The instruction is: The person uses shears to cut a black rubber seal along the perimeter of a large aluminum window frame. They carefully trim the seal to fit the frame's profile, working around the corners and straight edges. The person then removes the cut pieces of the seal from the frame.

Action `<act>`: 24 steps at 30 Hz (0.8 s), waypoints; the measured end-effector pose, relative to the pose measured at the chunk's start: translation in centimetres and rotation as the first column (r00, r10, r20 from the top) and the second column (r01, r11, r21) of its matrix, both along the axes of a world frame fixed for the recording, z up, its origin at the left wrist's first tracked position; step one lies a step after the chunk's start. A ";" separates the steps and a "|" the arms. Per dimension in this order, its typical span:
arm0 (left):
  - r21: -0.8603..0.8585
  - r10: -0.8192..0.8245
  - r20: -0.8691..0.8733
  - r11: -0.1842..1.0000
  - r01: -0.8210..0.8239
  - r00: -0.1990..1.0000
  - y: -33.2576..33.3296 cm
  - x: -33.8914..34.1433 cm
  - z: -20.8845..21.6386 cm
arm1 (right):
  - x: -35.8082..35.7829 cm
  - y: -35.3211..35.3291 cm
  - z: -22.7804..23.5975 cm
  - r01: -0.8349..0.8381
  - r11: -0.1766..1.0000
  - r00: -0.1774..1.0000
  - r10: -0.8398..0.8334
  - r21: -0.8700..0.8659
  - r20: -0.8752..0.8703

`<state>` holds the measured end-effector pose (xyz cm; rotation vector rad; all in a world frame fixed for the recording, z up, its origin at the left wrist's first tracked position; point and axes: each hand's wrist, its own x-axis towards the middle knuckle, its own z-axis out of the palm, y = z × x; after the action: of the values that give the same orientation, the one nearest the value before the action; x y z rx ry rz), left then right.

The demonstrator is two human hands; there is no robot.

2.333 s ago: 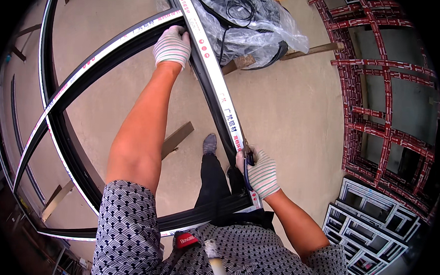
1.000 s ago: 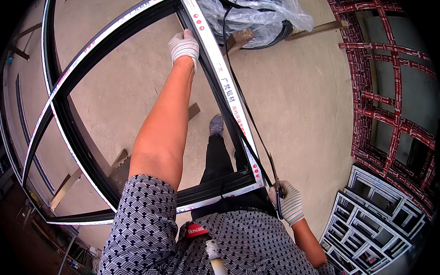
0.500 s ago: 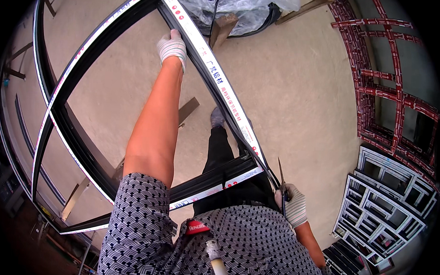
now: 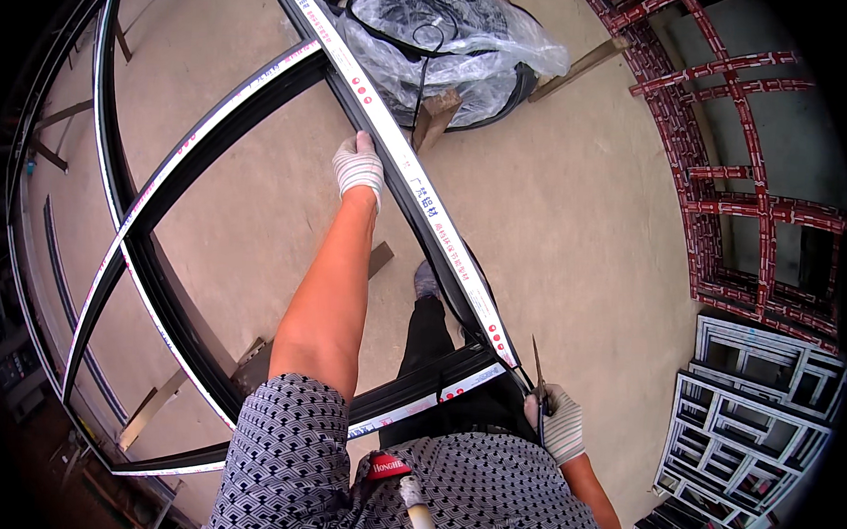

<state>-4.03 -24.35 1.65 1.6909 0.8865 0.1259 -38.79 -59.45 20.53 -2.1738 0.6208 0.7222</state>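
Note:
A large black window frame (image 4: 212, 132) with white protective tape lies in front of me, one long rail (image 4: 417, 189) running from the top down to my waist. My left hand (image 4: 358, 164), in a striped work glove, grips the inner edge of that rail with the arm stretched out. My right hand (image 4: 558, 422), also gloved, is down by the frame's near corner and holds a thin pointed tool (image 4: 538, 369) together with a black rubber strip (image 4: 497, 306) that runs along the rail.
A coil of black strip in a clear plastic bag (image 4: 452, 39) lies on the concrete floor beyond the frame. Red lattice frames (image 4: 729, 183) lean at the right, grey window frames (image 4: 757, 421) are stacked at the lower right. Wooden blocks (image 4: 435, 118) support the frame.
My left hand has slid down the rail toward me. My right hand has stayed by the near corner, now holding the pointed tool upright. My view has tilted.

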 end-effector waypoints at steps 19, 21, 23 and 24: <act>-0.156 0.069 -0.003 0.985 -0.069 0.998 -1.0 -1.6 0.2 | 1.3 0.5 -0.7 -0.070 0.997 0.998 0.070 -0.015 -0.006; -0.218 0.045 -0.003 0.975 -0.044 0.999 -1.6 -2.9 1.4 | 2.1 0.8 -0.2 -0.073 0.997 0.997 0.073 0.001 -0.018; -0.167 0.003 -0.050 0.986 -0.012 0.999 -1.8 -3.7 1.7 | 2.1 1.0 0.0 -0.041 0.999 0.999 0.042 0.026 -0.034; -0.133 0.001 0.035 0.991 0.004 0.999 -2.0 -4.2 0.2 | 2.1 1.0 -0.1 -0.031 0.999 0.998 0.032 0.029 -0.046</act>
<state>-8.27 -26.32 1.90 1.5607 0.8493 0.0932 -36.73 -58.48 20.48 -2.1508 0.5982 0.7960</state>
